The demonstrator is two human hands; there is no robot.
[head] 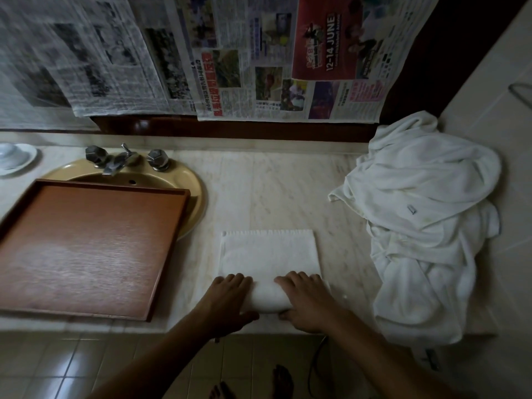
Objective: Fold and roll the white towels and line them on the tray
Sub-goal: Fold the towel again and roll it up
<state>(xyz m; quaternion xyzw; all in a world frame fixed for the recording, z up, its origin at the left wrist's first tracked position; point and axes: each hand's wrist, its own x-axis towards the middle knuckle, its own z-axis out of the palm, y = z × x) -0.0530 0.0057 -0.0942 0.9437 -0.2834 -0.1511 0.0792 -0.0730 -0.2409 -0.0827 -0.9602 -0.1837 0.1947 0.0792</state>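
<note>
Two hands, left hand [230, 298] and right hand [308, 300], press curled on a half-rolled white towel [269, 260] on the marble counter [273, 191]. Beside it, a wooden tray [86, 243] overlaps the sink [161, 177]; a towel pile [426, 220] lies right, under newspaper-covered wall.

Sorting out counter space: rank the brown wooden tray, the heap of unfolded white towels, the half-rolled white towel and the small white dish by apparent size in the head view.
1. Brown wooden tray
2. Heap of unfolded white towels, close behind the tray
3. Half-rolled white towel
4. Small white dish, partly cut off by the frame edge
</note>
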